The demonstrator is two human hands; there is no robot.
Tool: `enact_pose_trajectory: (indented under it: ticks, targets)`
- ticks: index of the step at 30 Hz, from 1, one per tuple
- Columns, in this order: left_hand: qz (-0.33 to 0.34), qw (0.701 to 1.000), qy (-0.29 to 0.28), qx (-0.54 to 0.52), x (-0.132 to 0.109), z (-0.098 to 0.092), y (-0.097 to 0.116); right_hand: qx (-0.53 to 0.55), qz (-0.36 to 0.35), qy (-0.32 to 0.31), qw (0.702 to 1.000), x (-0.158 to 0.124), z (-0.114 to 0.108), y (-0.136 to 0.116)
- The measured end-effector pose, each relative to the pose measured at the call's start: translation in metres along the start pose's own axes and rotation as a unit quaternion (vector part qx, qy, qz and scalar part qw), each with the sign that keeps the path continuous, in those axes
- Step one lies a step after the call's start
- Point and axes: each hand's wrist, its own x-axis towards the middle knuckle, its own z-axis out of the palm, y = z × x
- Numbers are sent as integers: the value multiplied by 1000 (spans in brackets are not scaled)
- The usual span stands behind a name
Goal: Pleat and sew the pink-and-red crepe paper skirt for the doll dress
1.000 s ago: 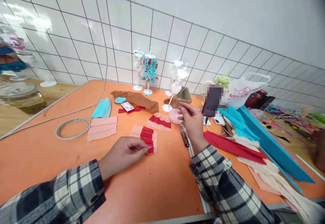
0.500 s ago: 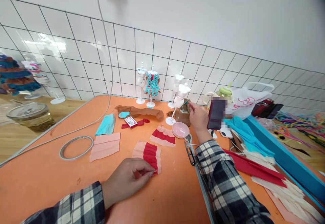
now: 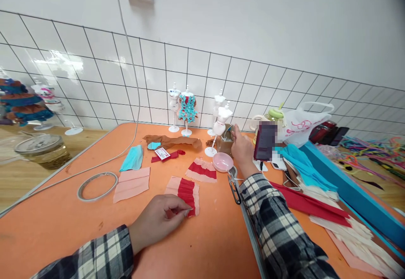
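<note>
My left hand (image 3: 161, 220) rests low on the table, thumb and forefinger pinched together over the near edge of a pink crepe paper piece (image 3: 172, 186) with a red band. What sits in the pinch is too small to make out. At the back, my right hand (image 3: 243, 147) is beside a small brown box (image 3: 225, 147), its fingers drawn together at the box's right edge. Whatever they hold is hidden. A second pink-and-red paper piece (image 3: 201, 170) lies further off, near a pink bowl (image 3: 223, 162). Dark-handled scissors (image 3: 234, 191) lie by my right sleeve.
Small white dress forms (image 3: 219, 128) stand by the tiled wall, one in turquoise frills (image 3: 187, 109). Leftward lie a tape ring (image 3: 81, 193), plain pink paper (image 3: 132, 184) and blue paper (image 3: 131, 158). A phone (image 3: 265, 142) stands upright right of my hand, near red paper (image 3: 310, 205).
The camera view has tipped slightly upward and turned right. My right hand's forefinger points more upward beside the box. My left hand stays pinched at the paper.
</note>
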Motion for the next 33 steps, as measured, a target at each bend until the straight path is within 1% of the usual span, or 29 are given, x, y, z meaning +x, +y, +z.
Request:
enact_pose_trajectory:
  ticks: [3, 6, 8, 9, 10, 11, 12, 13, 14, 16, 18, 20, 23, 26, 29, 33]
  targets:
    - [-5, 1000, 9, 3, 2, -2, -3, 29, 10, 30, 999, 1, -8, -4]
    - [-22, 999, 43, -4, 4, -5, -5, 87, 12, 102, 991, -4, -31, -14]
    - [-30, 997, 68, -16, 4, -8, -5, 135, -13, 159, 978, -18, -51, -29]
    - [-31, 996, 79, -24, 4, -9, -5, 165, -34, 171, 971, -29, -61, -38]
    - [-32, 995, 88, -32, 3, -10, -4, 196, -48, 170, 964, -43, -70, -49]
    - [-32, 994, 97, -41, 3, -10, -3, 231, -62, 152, 959, -58, -77, -59]
    - [-34, 992, 107, -51, 2, -11, -2, 267, -83, 113, 953, -75, -82, -69]
    - [-38, 991, 116, -61, 2, -10, -1, 301, -99, 64, 946, -92, -85, -78]
    - [-44, 988, 127, -72, 1, -10, 0, 330, -112, 29, 937, -109, -85, -85]
    - [-59, 983, 146, -98, -1, -8, 1, 365, -95, -26, 926, -135, -80, -94]
    - [-76, 976, 159, -126, -2, -6, 2, 383, -94, -79, 916, -152, -71, -97]
    - [-87, 971, 164, -153, -2, -4, 4, 391, -88, -110, 910, -159, -64, -99]
    - [-94, 963, 165, -189, -2, -2, 9, 403, -76, -124, 904, -162, -60, -104]
    - [-98, 958, 166, -213, -1, -1, 13, 410, -62, -128, 901, -163, -62, -109]
    - [-110, 957, 169, -208, 0, 0, 15, 417, -47, -115, 900, -164, -64, -113]
    - [-125, 957, 165, -201, 1, 3, 13, 422, -66, -94, 899, -165, -62, -113]
